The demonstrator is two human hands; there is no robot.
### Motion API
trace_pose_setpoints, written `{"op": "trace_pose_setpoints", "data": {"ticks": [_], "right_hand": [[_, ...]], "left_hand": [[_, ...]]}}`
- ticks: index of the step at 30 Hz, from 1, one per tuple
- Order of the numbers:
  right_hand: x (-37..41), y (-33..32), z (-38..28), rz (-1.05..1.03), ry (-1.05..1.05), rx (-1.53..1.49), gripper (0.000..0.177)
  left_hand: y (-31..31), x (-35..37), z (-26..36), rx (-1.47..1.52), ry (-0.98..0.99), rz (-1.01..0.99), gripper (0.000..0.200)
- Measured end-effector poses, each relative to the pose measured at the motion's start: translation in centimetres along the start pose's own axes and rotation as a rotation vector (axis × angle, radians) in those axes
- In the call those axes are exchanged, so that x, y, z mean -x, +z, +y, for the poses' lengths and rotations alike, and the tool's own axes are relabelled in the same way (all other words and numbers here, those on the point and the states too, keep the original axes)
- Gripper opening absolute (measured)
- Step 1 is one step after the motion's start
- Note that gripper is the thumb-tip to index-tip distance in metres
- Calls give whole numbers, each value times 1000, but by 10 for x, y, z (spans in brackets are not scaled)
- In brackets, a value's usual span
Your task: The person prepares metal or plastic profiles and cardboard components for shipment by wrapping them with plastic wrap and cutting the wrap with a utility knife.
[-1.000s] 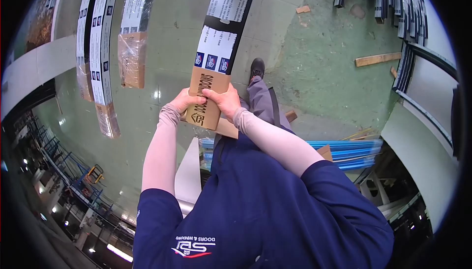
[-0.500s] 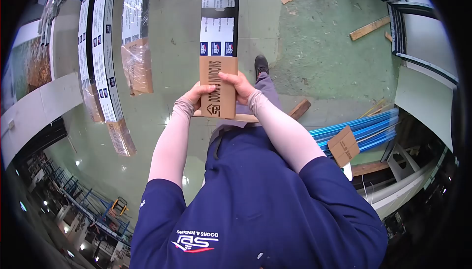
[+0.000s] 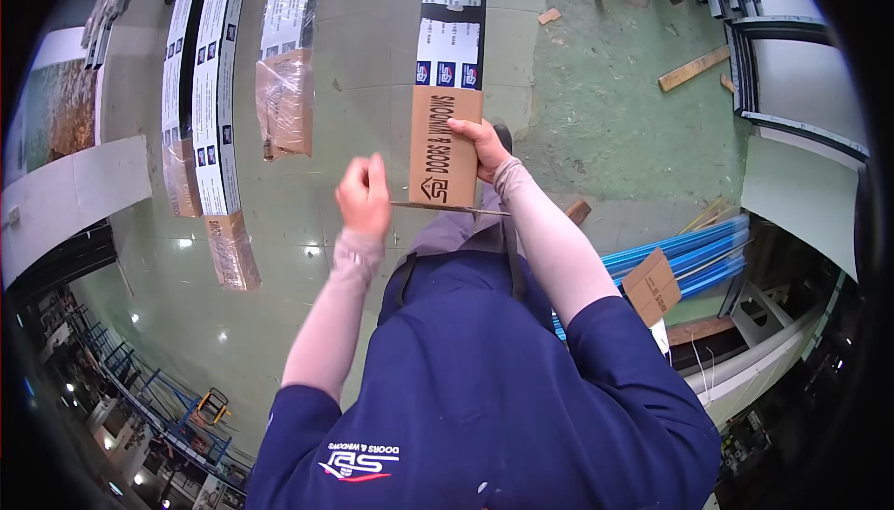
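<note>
A long package wrapped in white printed film runs away from me, its near end covered by a brown cardboard cap with dark lettering. My right hand grips the right side of the cap, thumb on top and fingers down the side. To the left of the cap, apart from it, my left hand is raised with its fingers curled closed; whether anything is in them cannot be made out. A thin bar lies crosswise under the cap's near end.
Wrapped long packages with cardboard ends lie on the left. Blue strips with a cardboard piece on them are at the right. A wood block lies on the floor at the upper right. Dark profiles stand at the top right.
My left hand has let go of the cardboard cap and moved left, its fingers now curled. My right hand stays on the cap. The package appears further right in view.
</note>
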State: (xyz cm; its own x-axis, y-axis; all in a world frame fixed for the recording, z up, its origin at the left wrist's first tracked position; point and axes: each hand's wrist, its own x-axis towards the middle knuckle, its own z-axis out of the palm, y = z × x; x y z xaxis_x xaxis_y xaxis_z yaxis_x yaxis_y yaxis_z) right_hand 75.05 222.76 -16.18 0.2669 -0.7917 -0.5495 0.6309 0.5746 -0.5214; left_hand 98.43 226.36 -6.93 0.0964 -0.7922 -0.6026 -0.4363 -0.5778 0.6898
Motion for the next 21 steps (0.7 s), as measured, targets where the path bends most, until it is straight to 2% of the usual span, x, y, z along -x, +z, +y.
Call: {"op": "trace_pose_setpoints", "data": {"ticks": [1,3,5,7,11,14,18,21], "right_hand": [[0,-1,0,-9,5,1,48],[0,-2,1,-8,29,21,47],[0,0,0,10,66,47,48],[-3,-7,2,30,137,49,49],[-4,-9,0,24,159,57,47],[-3,-7,-3,55,199,69,45],[-4,-12,-3,134,211,123,51],[-5,-14,-5,153,234,135,52]], "left_hand": [[-2,22,-16,182,-247,-128,46],[22,49,-69,787,-594,-390,55],[56,51,-89,1315,-670,-444,66],[81,41,-92,1614,-541,-351,75],[86,22,-44,1780,-554,-334,92],[98,15,-49,1936,-442,-410,83],[126,-8,-63,1976,-421,-165,81],[120,-5,-60,1977,-446,-173,75]]}}
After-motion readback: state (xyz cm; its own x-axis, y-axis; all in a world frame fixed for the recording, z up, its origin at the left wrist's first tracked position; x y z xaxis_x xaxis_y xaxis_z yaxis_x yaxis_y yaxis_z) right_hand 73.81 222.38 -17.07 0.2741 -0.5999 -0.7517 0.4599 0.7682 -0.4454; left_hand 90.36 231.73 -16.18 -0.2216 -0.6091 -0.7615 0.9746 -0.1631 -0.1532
